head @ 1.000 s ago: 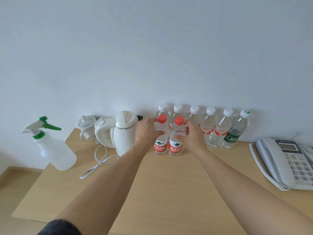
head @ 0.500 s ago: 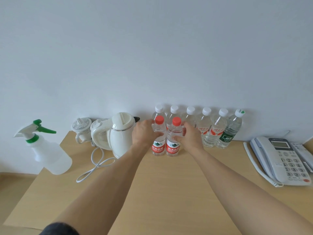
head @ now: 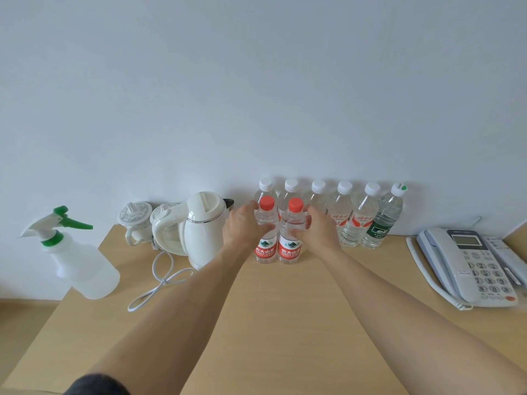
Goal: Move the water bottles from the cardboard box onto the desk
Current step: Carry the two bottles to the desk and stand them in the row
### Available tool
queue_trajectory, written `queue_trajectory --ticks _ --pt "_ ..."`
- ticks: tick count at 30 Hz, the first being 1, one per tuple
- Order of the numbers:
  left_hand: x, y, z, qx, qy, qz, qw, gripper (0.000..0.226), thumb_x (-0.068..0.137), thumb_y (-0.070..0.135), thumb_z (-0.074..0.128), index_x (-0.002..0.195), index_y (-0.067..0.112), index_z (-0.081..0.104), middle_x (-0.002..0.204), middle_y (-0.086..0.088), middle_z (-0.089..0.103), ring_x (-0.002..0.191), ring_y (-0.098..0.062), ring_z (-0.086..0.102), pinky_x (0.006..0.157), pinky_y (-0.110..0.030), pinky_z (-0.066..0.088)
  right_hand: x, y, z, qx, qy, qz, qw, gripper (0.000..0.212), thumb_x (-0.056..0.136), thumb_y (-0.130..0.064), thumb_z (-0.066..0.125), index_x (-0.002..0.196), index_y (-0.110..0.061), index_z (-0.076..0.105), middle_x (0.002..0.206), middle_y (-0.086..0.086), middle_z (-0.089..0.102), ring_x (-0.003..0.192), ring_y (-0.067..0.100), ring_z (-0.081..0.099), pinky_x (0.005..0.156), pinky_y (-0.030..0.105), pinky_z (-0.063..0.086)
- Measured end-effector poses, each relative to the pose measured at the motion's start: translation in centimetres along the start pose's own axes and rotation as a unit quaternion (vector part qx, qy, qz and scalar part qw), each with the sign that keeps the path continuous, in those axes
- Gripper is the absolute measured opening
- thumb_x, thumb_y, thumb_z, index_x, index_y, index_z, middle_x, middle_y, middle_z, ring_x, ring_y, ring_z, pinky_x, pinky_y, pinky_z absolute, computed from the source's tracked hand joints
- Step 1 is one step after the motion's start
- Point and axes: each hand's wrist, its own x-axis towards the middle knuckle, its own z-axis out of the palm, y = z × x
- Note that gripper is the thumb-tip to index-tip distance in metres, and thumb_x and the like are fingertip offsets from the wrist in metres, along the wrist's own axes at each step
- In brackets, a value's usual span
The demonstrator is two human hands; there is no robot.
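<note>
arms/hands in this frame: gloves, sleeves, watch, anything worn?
Both hands are bare: no gloves, rings or watch show on the left hand or the right hand. Both forearms are bare along all that shows. The only clothing is a dark sleeve edge at the left upper arm, at the bottom of the frame.

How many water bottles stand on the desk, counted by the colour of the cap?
Red cap: 2, the left red-cap bottle in the left hand and the right red-cap bottle in the right hand.
White cap: 5, in the back row by the wall.
White cap with green mark: 1, the green-label bottle.
Total: 8 bottles.
</note>
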Motion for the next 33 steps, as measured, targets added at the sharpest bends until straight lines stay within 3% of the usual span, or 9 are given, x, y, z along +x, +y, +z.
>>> queue_trajectory --ticks 6,11,13,17,21,29,33 --pt "0.4 0.3 -1.6 0.012 -0.053 0.032 0.998 0.068 0.073 0.032 0.085 0.132 0.023 0.053 0.098 -0.001 0.063 0.099 -0.024 0.062 0.078 -0.038 0.054 -0.2 -1.0 -0.8 -0.035 -0.021 0.013 0.999 0.048 0.078 -0.021 0.084 0.119 -0.014 0.06 0.084 -0.008 0.054 0.089 0.019 0.057 0.074 0.03 0.041" --pt "0.8 1.5 -3.6 0.052 -0.042 0.076 0.995 0.066 0.077 0.014 0.068 0.137 0.03 0.047 0.108 0.002 0.06 0.107 -0.024 0.06 0.075 -0.035 0.05 -0.2 -2.1 -1.5 -0.072 -0.02 0.015 0.997 0.04 0.079 -0.012 0.076 0.118 -0.012 0.064 0.099 0.001 0.065 0.095 0.02 0.061 0.076 0.03 0.046" --pt "1.1 2.5 -4.4 0.052 -0.016 0.089 0.995 0.059 0.081 0.019 0.065 0.137 0.028 0.047 0.116 0.001 0.059 0.11 -0.024 0.057 0.076 -0.035 0.045 -0.2 -2.4 -1.9 -0.061 -0.012 0.016 0.998 0.045 0.079 -0.008 0.075 0.123 -0.013 0.063 0.108 0.004 0.066 0.095 0.02 0.06 0.078 0.028 0.045" --pt "1.8 4.6 -5.4 0.066 0.022 0.126 0.99 0.051 0.086 0.023 0.062 0.136 0.02 0.05 0.121 -0.005 0.057 0.111 -0.027 0.054 0.079 -0.035 0.04 -0.7 -2.9 -3.1 -0.042 0.007 0.027 0.999 0.059 0.08 -0.008 0.073 0.136 -0.015 0.056 0.126 0.006 0.064 0.116 0.023 0.06 0.096 0.034 0.05" --pt "2.4 7.4 -4.9 0.105 0.039 0.19 0.975 0.043 0.095 0.029 0.055 0.135 0.017 0.053 0.123 -0.009 0.058 0.112 -0.029 0.053 0.084 -0.036 0.038 -1.8 -2.4 -5.2 -0.06 0.049 0.044 0.996 0.05 0.084 -0.012 0.07 0.132 -0.017 0.059 0.123 0.006 0.066 0.115 0.025 0.061 0.09 0.031 0.048" --pt "0.7 15.0 -1.6 0.151 -0.034 0.281 0.947 0.045 0.099 0.038 0.049 0.141 0.022 0.05 0.129 -0.006 0.059 0.121 -0.029 0.05 0.097 -0.04 0.04 -4.4 -0.3 -11.6 -0.073 0.103 0.133 0.983 0.047 0.088 -0.024 0.065 0.134 -0.019 0.056 0.124 0.006 0.062 0.116 0.025 0.059 0.091 0.035 0.05" --pt "-1.7 19.4 0.8 0.168 -0.067 0.319 0.93 0.044 0.099 0.04 0.047 0.141 0.024 0.05 0.127 -0.005 0.06 0.121 -0.029 0.051 0.094 -0.04 0.04 -6.7 1.6 -15.7 -0.092 0.137 0.154 0.974 0.043 0.09 -0.028 0.063 0.132 -0.02 0.057 0.122 0.005 0.064 0.109 0.023 0.057 0.079 0.03 0.043"
